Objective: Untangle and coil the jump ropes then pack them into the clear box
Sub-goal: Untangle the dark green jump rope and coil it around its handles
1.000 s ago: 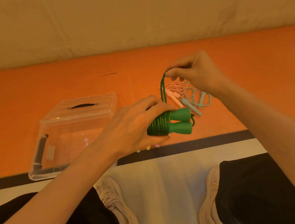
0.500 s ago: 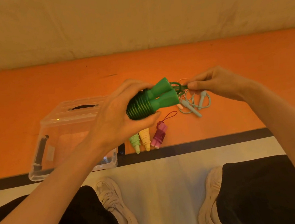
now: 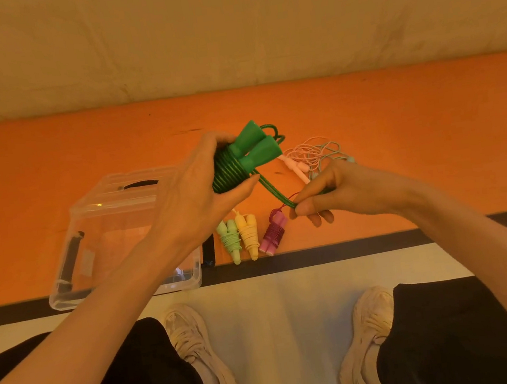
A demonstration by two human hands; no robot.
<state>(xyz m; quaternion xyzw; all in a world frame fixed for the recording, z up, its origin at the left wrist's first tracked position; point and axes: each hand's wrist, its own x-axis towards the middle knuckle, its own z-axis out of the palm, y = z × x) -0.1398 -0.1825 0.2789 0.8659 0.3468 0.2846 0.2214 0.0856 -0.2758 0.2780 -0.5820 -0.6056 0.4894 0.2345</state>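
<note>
Clear box (image 3: 117, 240) was glossy see-thru plastic; green rope (image 3: 274, 191) looked braided, handles (image 3: 258, 149) smooth matt; orange mat (image 3: 50, 159) matt.

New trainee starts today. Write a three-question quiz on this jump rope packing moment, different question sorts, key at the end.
1. True or false: the clear box already holds a coiled rope.
2. Which hand grips the dark green rope bundle? A) left hand B) right hand
3. Fill in: beside the light green bundle and the yellow bundle lies a coiled ____ bundle.

Key: 1 false, no rope shows inside it. 2 A; the right hand pinches the loose green cord. 3 purple.
</note>
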